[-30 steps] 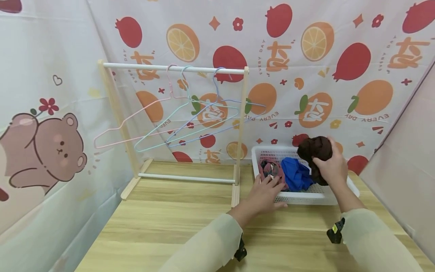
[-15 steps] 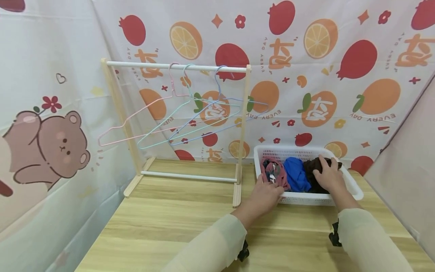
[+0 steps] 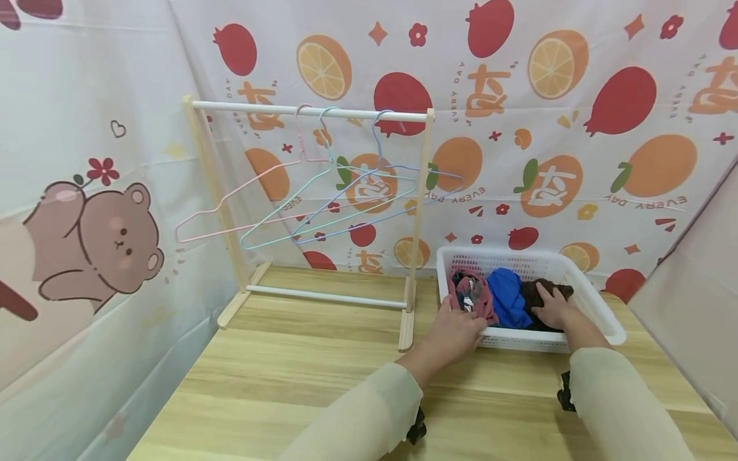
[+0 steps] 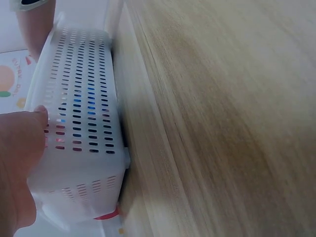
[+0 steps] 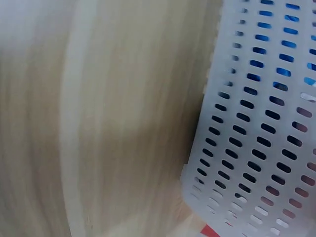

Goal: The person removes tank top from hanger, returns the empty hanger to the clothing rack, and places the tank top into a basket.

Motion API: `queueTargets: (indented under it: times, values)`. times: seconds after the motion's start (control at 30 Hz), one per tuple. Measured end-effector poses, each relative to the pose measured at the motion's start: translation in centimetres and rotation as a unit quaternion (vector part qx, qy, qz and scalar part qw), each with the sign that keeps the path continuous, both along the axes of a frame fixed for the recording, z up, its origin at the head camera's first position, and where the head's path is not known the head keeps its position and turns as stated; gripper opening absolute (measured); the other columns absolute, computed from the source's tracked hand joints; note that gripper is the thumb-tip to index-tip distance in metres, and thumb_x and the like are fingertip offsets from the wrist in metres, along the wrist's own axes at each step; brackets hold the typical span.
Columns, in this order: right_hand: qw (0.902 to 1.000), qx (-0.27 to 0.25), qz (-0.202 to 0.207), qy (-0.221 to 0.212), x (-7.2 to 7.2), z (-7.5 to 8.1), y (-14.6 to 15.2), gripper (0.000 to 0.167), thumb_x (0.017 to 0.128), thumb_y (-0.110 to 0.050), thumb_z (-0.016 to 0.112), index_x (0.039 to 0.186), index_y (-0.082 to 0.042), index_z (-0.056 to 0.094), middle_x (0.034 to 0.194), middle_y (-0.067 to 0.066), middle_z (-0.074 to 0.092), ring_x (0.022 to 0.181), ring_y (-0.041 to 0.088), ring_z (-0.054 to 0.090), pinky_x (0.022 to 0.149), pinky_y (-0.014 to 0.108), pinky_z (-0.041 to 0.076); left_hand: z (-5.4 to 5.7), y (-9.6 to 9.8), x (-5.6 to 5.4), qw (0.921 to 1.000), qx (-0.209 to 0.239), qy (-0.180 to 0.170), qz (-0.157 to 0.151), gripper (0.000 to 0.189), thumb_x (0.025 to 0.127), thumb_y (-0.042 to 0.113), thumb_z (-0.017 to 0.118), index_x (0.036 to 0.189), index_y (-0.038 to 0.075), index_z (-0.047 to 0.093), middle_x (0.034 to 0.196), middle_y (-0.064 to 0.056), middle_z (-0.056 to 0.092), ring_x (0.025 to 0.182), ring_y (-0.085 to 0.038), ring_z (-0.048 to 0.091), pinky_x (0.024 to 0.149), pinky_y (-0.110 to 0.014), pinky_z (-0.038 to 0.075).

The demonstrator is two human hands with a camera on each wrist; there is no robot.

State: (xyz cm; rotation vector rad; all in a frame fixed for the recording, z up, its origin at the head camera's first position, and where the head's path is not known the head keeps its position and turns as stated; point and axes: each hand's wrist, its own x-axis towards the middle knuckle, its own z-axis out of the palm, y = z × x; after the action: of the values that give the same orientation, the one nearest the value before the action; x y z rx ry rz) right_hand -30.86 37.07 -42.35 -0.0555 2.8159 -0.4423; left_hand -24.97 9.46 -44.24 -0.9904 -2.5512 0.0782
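Note:
A white perforated plastic basket (image 3: 605,318) holds a pink-red garment with a dark print (image 3: 483,294), a blue cloth (image 3: 508,302) and a dark brown cloth (image 3: 532,298), bunched side by side. My left hand (image 3: 452,331) grips the basket's front rim at the left, fingers over the pink-red garment. In the left wrist view, the thumb of that left hand (image 4: 19,158) lies on the outside of the basket wall (image 4: 81,163). With spread fingers my right hand (image 3: 556,310) rests on the brown cloth inside the basket. The right wrist view shows only the basket's slotted side (image 5: 242,128) and tabletop.
Left of the basket stands a wooden rack with a white top bar (image 3: 254,107). From it hang a pink hanger (image 3: 254,176), a mint-green hanger (image 3: 294,195) and a blue hanger (image 3: 346,187). A fruit-print cloth backs the wooden table (image 3: 323,358).
My right hand has lowered the brown cloth into the basket's right part and now lies on it. The left hand stays at the front rim. The head view has shifted slightly.

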Motion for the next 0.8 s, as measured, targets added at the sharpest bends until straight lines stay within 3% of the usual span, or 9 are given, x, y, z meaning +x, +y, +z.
queueTargets:
  times: [0.13, 0.27, 0.47, 0.63, 0.8]
  values:
    - [0.9982, -0.054, -0.015, -0.024, -0.1, -0.1, 0.6, 0.081, 0.103, -0.033, 0.043, 0.149, 0.013, -0.005, 0.147, 0.048, -0.001, 0.137, 0.064, 0.001, 0.109, 0.073, 0.008, 0.0, 0.3, 0.0, 0.9998, -0.008, -0.017, 0.007, 0.017, 0.098, 0.047, 0.056, 0.103, 0.034, 0.066, 0.103, 0.015, 0.069, 0.088, -0.012, 0.068, 0.109, -0.052, 0.036]
    - [0.9956, -0.089, -0.020, -0.021, -0.4, -0.5, 0.8, 0.084, 0.105, -0.040, 0.039, 0.148, 0.015, -0.007, 0.149, 0.046, 0.000, 0.138, 0.062, 0.001, 0.111, 0.071, 0.007, 0.2, 0.1, 0.2, 0.9991, -0.010, -0.038, 0.017, 0.020, 0.099, 0.049, 0.053, 0.102, 0.034, 0.065, 0.112, 0.015, 0.068, 0.098, -0.013, 0.066, 0.111, -0.051, 0.032]
    - [0.9975, -0.067, -0.024, 0.005, -0.2, -0.1, 0.9, 0.083, 0.104, -0.040, 0.041, 0.149, 0.015, -0.002, 0.148, 0.047, 0.005, 0.136, 0.064, 0.007, 0.111, 0.070, 0.013, 0.2, 0.1, 0.1, 0.9990, -0.004, -0.043, 0.009, 0.037, 0.098, 0.059, 0.046, 0.116, 0.032, 0.063, 0.130, 0.013, 0.060, 0.123, -0.012, 0.052, 0.114, -0.050, 0.029]
    - [0.9969, -0.043, -0.027, 0.059, -0.5, 0.8, 1.2, 0.081, 0.105, -0.047, 0.036, 0.151, 0.012, 0.005, 0.149, 0.045, 0.012, 0.136, 0.063, 0.014, 0.110, 0.070, 0.017, 0.5, -0.8, -1.0, 0.9968, 0.035, -0.047, -0.054, 0.050, 0.098, 0.061, 0.044, 0.134, 0.029, 0.056, 0.150, 0.005, 0.047, 0.140, -0.018, 0.038, 0.116, -0.052, 0.027]
    - [0.9934, 0.008, -0.046, 0.105, -0.7, 1.1, 1.3, 0.083, 0.102, -0.060, 0.025, 0.153, 0.005, 0.015, 0.150, 0.041, 0.020, 0.134, 0.062, 0.022, 0.107, 0.070, 0.023, 0.9, -3.9, -2.3, 0.9845, 0.084, 0.015, -0.153, 0.049, 0.096, 0.049, 0.057, 0.132, 0.015, 0.060, 0.146, -0.008, 0.051, 0.138, -0.027, 0.043, 0.112, -0.050, 0.036]
